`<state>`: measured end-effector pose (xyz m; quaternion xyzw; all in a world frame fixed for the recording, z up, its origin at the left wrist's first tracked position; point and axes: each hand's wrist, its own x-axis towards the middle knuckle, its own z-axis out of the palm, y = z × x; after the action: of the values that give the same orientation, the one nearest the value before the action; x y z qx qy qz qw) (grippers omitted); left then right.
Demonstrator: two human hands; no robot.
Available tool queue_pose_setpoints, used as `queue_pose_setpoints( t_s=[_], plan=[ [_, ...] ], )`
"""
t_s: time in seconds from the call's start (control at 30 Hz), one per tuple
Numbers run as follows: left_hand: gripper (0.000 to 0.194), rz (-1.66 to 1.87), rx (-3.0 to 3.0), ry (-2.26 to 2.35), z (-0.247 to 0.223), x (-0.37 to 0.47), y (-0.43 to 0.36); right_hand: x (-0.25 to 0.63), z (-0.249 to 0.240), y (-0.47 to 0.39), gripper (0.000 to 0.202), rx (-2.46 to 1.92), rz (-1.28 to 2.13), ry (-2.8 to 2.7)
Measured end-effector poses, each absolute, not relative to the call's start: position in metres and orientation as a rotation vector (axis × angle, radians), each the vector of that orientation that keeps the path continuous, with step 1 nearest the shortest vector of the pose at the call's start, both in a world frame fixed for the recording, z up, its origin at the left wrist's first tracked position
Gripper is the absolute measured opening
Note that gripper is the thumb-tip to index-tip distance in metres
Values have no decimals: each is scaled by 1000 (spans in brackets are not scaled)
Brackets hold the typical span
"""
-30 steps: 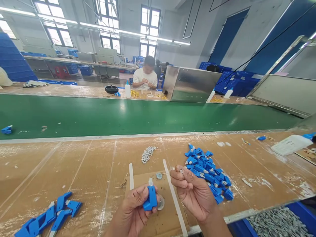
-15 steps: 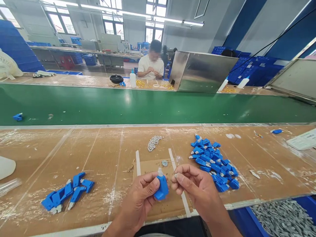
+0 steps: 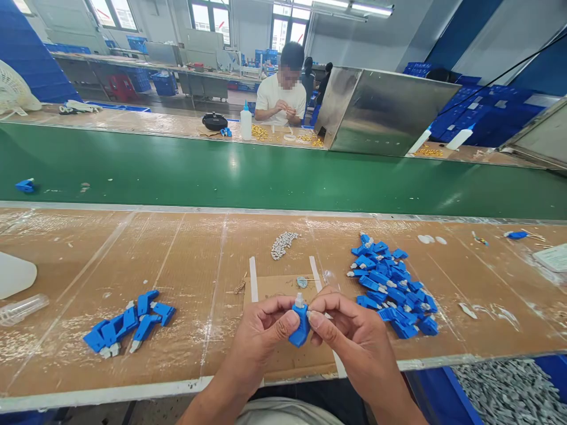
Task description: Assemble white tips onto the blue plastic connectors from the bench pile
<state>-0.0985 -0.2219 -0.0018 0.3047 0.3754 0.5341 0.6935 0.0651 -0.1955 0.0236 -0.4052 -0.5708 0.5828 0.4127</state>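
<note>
My left hand [image 3: 264,332] is closed around a blue plastic part [image 3: 299,334] with a grey tip pointing up. At that part's right side, my right hand [image 3: 353,328] pinches a small grey piece [image 3: 309,314] between thumb and forefinger, mostly hidden by the fingertips. Both hands are above a cardboard sheet [image 3: 283,360] edged by white strips. Beyond them lies a small heap of grey pieces [image 3: 282,244]. A large pile of blue parts with grey tips [image 3: 394,289] is to the right, and a smaller group of blue parts [image 3: 128,321] to the left.
A green conveyor belt [image 3: 248,177] runs behind the table, carrying one blue part [image 3: 25,186]. Across it sits a person in a white shirt [image 3: 274,94]. A blue bin of grey parts [image 3: 509,389] is below the right edge; a clear tube [image 3: 24,310] lies left.
My right hand has moved left, bringing the small grey piece against the blue part's side. The view has tilted down and shifted slightly.
</note>
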Motion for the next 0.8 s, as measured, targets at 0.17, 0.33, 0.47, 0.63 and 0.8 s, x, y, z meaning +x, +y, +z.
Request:
queue_pose_setpoints(
  t_s=[0.17,0.33,0.47,0.63,0.8],
  plan=[
    [31,1214,735,905,-5,-97,-221,66,22,-198,12,-1068,1225,-1642],
    [26,1245,1020,1037,0,-100,-217,67,20,-197,9,-1116,1087,-1728],
    [25,1189,1155,1049,4,-104,-214,71,12,-190,14,-1072,1416,-1526],
    [26,1108,1222,1039,9,-106,-211,78,-1,-179,22,-932,1770,-1214],
    [29,1057,1272,1008,16,-98,-209,80,-7,-172,29,-865,1918,-1032]
  ],
)
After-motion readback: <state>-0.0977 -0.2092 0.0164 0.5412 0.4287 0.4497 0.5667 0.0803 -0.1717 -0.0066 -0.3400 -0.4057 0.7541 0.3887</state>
